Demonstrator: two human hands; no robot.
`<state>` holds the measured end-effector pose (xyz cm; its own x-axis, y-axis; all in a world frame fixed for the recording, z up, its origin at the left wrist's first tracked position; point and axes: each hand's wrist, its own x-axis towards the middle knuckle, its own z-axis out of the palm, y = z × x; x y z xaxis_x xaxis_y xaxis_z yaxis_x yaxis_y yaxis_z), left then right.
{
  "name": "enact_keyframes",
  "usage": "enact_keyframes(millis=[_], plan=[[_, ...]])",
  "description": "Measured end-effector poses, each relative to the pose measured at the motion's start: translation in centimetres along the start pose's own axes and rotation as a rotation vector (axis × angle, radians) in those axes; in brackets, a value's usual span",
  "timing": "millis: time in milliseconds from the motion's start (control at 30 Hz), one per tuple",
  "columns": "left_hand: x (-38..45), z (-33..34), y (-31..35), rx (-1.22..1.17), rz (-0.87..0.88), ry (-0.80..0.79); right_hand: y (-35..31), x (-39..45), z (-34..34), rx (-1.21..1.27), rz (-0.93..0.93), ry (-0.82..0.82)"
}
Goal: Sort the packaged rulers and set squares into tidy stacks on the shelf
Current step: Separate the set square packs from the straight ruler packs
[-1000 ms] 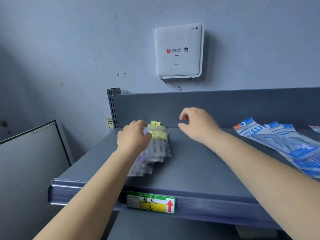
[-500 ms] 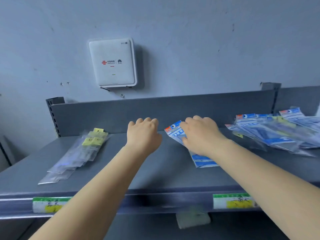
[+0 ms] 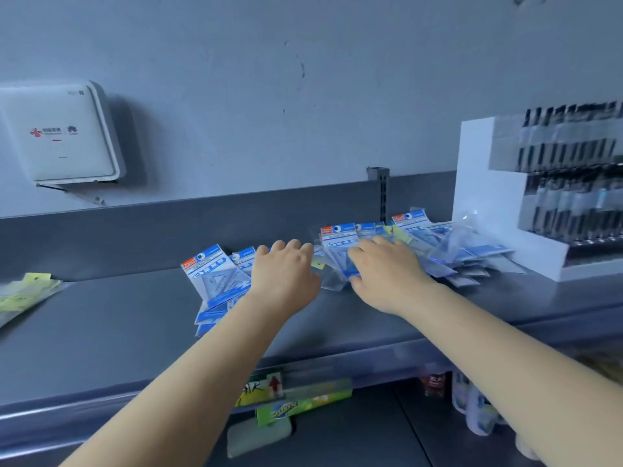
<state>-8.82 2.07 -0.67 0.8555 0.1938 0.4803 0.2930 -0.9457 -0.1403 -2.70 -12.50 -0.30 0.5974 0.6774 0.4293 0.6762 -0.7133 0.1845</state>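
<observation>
Blue-headed clear plastic set-square packs (image 3: 438, 251) lie fanned loosely on the grey metal shelf (image 3: 118, 318). Both hands flat, fingers relaxed: right hand (image 3: 384, 267) on pile, prob. gathering; left hand (image 3: 286, 271) by separated packs (image 3: 212, 278).

Set-square packs (image 3: 215, 281) mid-shelf (image 3: 101, 332); ruler packs (image 3: 23, 293) left; display stand (image 3: 488, 197) right

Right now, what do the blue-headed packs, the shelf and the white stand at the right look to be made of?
Blue-headed packs: clear glossy plastic sleeves with printed headers, probably card; highlights and see-through set squares suggest it. Shelf: likely painted metal, matte grey with a slotted upright behind. White stand: smooth white, plastic or coated board; I cannot tell which.
</observation>
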Motion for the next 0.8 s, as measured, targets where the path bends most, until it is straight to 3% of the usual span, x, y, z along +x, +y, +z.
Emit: enact_keyframes(millis=[367,667,800], plan=[[4.4,2.0,5.5,-0.084,0.028,-0.168,8.4,-0.8,2.6,0.159,0.215,-0.099],[7.9,4.6,5.8,-0.159,-0.135,-0.312,10.3,2.9,4.4,0.142,0.323,-0.279],[8.5,5.5,5.4,-0.331,-0.252,-0.375,10.6,4.5,4.8,0.210,0.419,-0.418]])
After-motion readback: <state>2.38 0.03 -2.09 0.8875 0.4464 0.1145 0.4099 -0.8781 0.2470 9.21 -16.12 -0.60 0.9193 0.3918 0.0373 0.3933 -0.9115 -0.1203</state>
